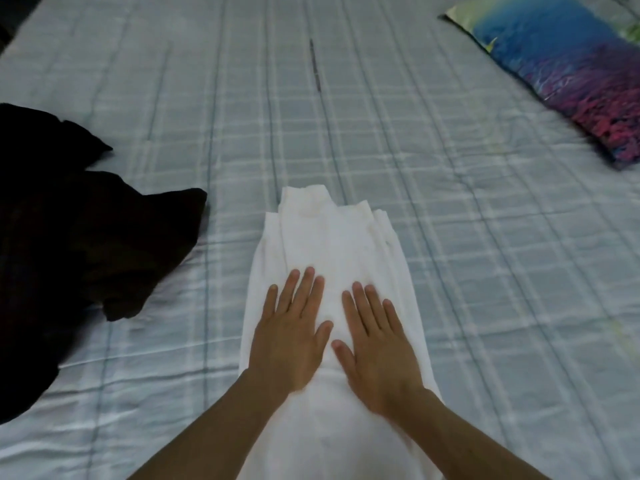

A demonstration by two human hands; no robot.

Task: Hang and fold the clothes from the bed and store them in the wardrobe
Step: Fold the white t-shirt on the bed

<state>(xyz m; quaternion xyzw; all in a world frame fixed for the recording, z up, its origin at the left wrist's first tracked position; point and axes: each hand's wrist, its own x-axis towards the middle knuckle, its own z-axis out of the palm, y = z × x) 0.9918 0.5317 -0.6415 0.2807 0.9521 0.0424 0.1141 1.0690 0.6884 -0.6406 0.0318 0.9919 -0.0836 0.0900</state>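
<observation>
Bed [381, 133] w/ pale blue checked sheet fills the view, lightly creased. Colourful pillow [561, 74] at far right corner. Dim, even light.

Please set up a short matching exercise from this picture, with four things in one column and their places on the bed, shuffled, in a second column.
Things:
1. white garment
2. black clothes
3. colourful pillow
4. left hand

Places:
A. far right of the bed
B. left edge of the bed
C. middle of the bed, folded into a narrow strip
D. flat on the white fabric, beside the right hand

Pairs: 1-C, 2-B, 3-A, 4-D
</observation>
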